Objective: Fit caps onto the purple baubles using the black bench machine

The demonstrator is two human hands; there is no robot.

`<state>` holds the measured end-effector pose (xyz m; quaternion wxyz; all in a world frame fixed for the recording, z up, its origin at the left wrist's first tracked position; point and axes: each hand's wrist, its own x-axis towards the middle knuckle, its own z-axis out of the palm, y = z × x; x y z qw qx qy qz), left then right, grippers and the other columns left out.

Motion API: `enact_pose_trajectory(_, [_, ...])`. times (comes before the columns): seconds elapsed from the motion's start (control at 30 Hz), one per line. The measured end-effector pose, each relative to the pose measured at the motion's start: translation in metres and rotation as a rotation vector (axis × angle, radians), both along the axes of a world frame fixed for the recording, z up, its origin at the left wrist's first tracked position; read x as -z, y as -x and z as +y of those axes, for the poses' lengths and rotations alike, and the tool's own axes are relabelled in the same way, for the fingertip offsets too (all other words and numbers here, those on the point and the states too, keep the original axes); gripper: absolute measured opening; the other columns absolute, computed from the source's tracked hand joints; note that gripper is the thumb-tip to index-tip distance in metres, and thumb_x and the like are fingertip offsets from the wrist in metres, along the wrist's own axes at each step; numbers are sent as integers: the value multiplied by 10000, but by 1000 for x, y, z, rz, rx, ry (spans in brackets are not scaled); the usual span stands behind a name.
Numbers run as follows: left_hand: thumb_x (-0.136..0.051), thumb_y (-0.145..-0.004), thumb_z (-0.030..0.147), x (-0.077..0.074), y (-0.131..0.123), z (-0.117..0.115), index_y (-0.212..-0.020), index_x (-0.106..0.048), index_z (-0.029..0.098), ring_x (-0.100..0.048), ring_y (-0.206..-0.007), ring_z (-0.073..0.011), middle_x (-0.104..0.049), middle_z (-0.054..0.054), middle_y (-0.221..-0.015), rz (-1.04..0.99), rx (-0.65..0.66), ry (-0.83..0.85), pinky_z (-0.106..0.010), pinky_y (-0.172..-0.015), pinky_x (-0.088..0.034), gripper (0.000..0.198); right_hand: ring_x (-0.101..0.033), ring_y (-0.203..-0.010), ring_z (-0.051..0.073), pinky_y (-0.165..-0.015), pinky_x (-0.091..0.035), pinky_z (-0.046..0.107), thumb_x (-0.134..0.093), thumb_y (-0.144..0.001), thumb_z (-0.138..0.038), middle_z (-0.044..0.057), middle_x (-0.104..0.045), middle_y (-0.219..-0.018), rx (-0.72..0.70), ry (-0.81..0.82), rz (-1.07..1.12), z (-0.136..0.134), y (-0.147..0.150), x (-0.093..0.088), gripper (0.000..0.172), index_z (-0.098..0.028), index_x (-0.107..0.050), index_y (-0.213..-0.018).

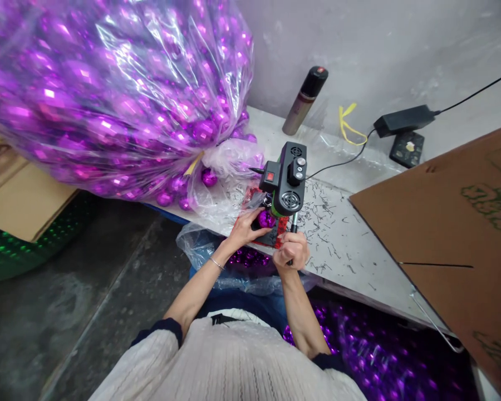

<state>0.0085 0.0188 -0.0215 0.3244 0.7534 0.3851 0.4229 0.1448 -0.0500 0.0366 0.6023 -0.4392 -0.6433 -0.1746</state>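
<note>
Purple ball (266, 219): in the head view, under the front end of the black machine (290, 181).
Left hand (246, 227): thumb and fingers part-curled, gripping the ball by its sides.
Right hand (292, 249): closed in a fist round the lever (294, 221).
White tabletop (338, 239): strewn with small dark bits.
Clear bag (171, 78): bulging with shiny purple balls, left of the machine.

Top (234, 362) is off-white with fine vertical lines; navy cuffs (171, 327) end the top's sleeves (150, 359); thin silvery bracelet (216, 264) sits beyond the top's left cuff
</note>
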Motion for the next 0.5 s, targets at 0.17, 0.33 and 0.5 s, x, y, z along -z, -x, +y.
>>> enact_pose_trajectory(0.17, [-821,-824,478,0,-1,2,-1359,-604,169,-706,-1198,-303,-724,-172,-1291,10,-11,16,-489,-1050,-553,655,-551,-602,120,-600,-439,297,-323,-1056,-290,-11,-544,-697,3,8,-88,4,-2,1,301,-249,-410,-771])
enact_pose_trajectory(0.33, [-822,-825,469,-1,-4,7,-1349,-612,170,-696,-1215,-308,-721,-172,-1293,13,-18,1,-502,-1065,-541,639,-517,-588,115,-588,-422,279,-341,-1052,-263,-18,-541,-682,-5,-19,-97,4,0,-14,304,-246,-421,-759])
enact_pose_trajectory(0.5, [-762,-864,528,-6,4,-8,-1403,-572,174,-655,-1275,-319,-688,-189,-1338,35,-26,-92,-522,-1094,-512,673,-565,-639,130,-625,-424,291,-434,-1013,-196,-6,-572,-693,34,101,43,0,2,-59,262,-231,-505,-763])
